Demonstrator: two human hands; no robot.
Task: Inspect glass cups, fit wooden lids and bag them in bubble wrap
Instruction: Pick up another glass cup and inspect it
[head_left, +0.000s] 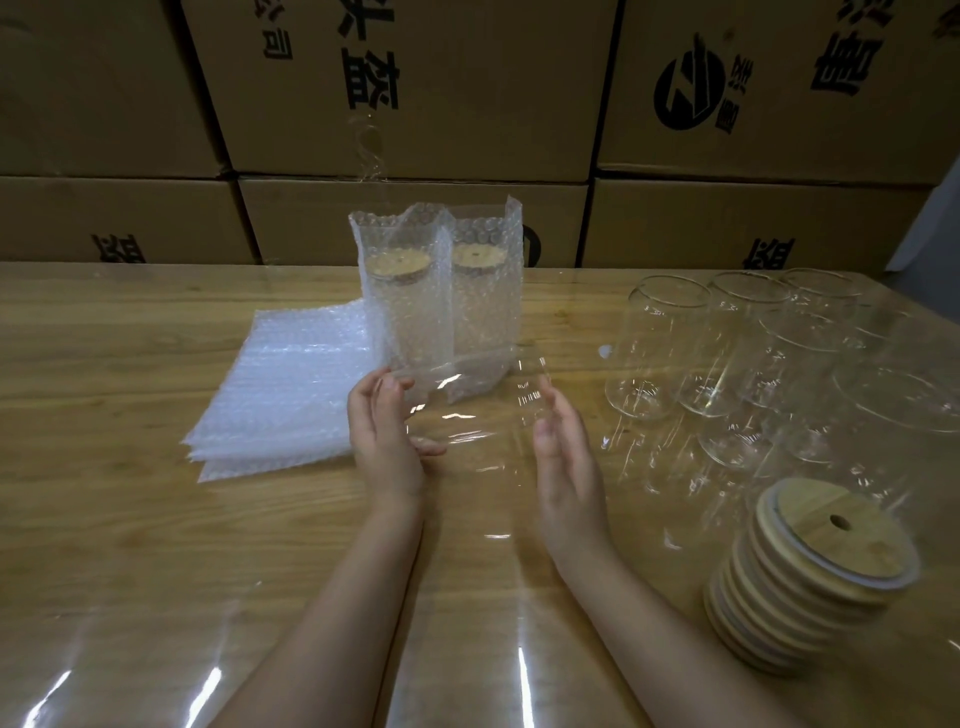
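Nearest to me, at the right edge of the tabletop (130, 519), a stack of wooden lids (810, 577) waits within easy reach of the right hand (563, 462), each with a small hole in its top.

Just beyond, the two hands hold a clear glass cup (475, 415) between them, lying sideways above the wood. The left hand (387, 441) cups one end and the right hand steadies the other, fingers (545, 436) loosely curved around the glass, not clenched. I judge this is the inspection step: held that way, light passes through the wall and shows flaws.

To the left lies a flat pile of bubble wrap bags (280, 384); to the right stand the empty glass cups (727, 358), grouped close together, still without lids.

Further back, two bagged cups (441, 306) stand upright with lids fitted, set aside as finished. Behind them rise stacked cardboard boxes (415, 104).
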